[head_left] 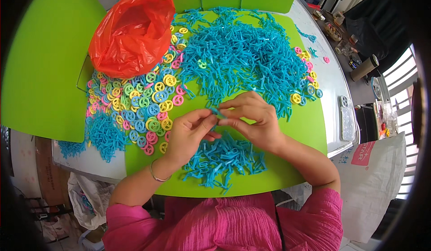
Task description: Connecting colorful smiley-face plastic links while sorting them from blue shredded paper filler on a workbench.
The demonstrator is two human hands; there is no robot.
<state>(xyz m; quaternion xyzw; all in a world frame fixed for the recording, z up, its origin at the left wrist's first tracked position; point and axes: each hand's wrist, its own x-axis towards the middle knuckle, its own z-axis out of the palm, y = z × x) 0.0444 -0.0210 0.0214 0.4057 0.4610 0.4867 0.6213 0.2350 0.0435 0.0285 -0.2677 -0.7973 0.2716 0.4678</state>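
My left hand [191, 129] and my right hand [253, 119] meet over the middle of the green board [296, 152]. Between their closed fingertips is a small blue plastic piece [217, 112], held by both; its exact shape is partly hidden. Just below the hands lies a small pile of forked blue plastic pieces [226, 159]. A much larger heap of similar blue pieces [242, 53] spreads beyond the hands. Left of my left hand are many small plastic rings [148, 102] with spokes, like tiny wheels, in pink, yellow, green and blue.
A crumpled red plastic bag [132, 35] sits open over the wheels at the far left. More blue pieces [107, 136] lie at the left edge, and several wheels [310, 78] at the right. A phone [346, 118] rests on the white tabletop; a white sack [372, 179] stands beyond it.
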